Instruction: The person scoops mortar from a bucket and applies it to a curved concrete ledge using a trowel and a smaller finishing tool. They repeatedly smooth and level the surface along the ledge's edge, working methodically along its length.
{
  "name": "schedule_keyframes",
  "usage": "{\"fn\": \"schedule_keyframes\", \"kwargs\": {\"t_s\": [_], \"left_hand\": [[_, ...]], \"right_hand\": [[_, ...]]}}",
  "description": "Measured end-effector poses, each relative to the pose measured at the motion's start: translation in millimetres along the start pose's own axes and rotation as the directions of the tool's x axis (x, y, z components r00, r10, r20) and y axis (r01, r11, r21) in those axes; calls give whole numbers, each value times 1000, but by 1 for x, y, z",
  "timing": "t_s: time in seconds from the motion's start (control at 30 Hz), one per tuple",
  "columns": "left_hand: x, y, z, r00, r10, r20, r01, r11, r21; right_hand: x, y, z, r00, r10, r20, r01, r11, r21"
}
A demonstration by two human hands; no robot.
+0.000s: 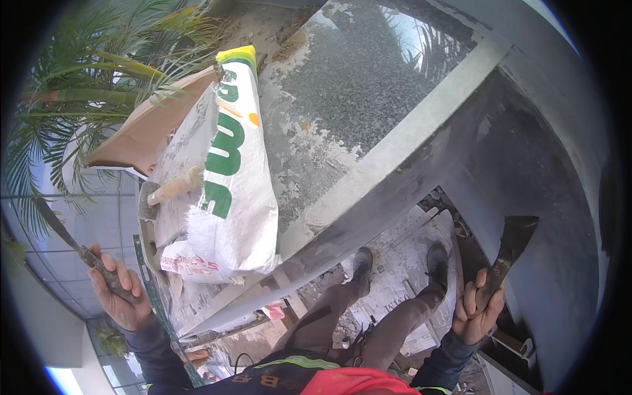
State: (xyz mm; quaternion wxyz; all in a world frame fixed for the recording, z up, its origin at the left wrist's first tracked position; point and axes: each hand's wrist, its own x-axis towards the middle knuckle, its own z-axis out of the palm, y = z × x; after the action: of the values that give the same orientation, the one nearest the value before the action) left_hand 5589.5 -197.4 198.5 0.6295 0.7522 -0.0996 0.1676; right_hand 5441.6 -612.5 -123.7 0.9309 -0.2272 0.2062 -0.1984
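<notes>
Left hand (122, 289): fingers clamped on the handle of a narrow-bladed tool (84, 253), held up at the left, blade pointing up and to the left
Right hand (477, 311): fingers curled tight around the handle of a broad scraper (508, 257), held up at the right, its dark, flared blade uppermost
Bag (253, 224): white, lying on the ledge between the two hands, touched by neither
Large lettering: thick green characters running lengthwise, turned sideways, partly lost at the fold, with an orange dot among them
Small print: red, at the bag's near end, partly creased
Far end of bag: yellow and green bands
Shirt (306, 361): dark, with a yellow-green and silver strip and pale letters only partly in view
Hammer (172, 187): pale handle, just left of the bag
Brown paper (145, 125): behind the hammer, below palm leaves (85, 99)
Ledge (368, 178): grey, its dark speckled top patchily coated
</notes>
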Motion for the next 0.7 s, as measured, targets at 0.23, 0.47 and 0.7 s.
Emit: {"fn": "schedule_keyframes", "kwargs": {"t_s": [0.23,0.47,0.7], "left_hand": [[-21,-5,4,967,98,-234,-62,986,158],[-38,23,18,971,-188,-150,189,982,-5],[-71,-1,89,946,-323,31,324,933,-155]], "right_hand": [[5,35,-52,994,-108,5,108,994,25],[-25,-45,42,999,27,40,-16,969,-248],[-43,-57,33,989,95,110,-59,954,-293]]}}
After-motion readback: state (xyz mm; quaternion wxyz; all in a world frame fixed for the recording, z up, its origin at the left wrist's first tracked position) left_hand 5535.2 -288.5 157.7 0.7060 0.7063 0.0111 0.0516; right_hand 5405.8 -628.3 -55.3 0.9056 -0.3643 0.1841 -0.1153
